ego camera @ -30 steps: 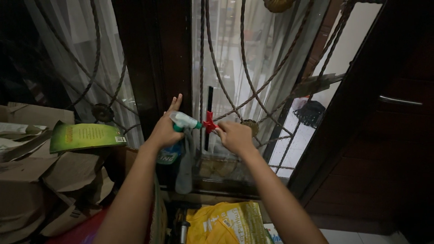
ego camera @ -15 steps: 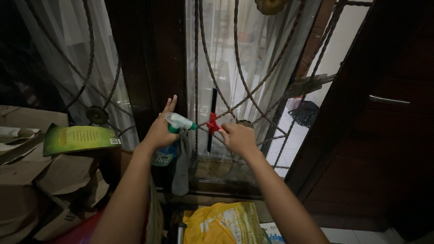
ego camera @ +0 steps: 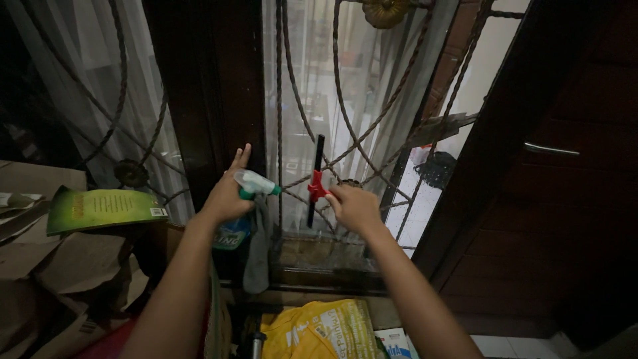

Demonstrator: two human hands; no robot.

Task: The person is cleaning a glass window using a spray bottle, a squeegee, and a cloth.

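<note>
Nearest, below the window pane [ego camera: 299, 100]: yellow bag [ego camera: 319, 332] on the floor, cardboard boxes [ego camera: 40, 266] and a green booklet [ego camera: 100, 209] off to the pane's left. Up from there, left hand [ego camera: 226, 196] wrapped round a spray bottle [ego camera: 252, 189] just left of the pane, index finger raised against the dark wooden frame [ego camera: 212, 80], grey cloth [ego camera: 256, 246] hanging beneath. Right hand [ego camera: 355, 207] closed on the red handle of a squeegee [ego camera: 316, 179], black blade upright and flat against the pane's lower part, reached through the iron grille [ego camera: 372, 126].

Probably best done with blade kept flush to the glass, steady pressure, short strokes. Tight room: curved bars cross right beside the blade, frame edge close on the left, sill just under. Open door [ego camera: 565, 166] to the pane's right; curtain behind the glass, farthest off.
</note>
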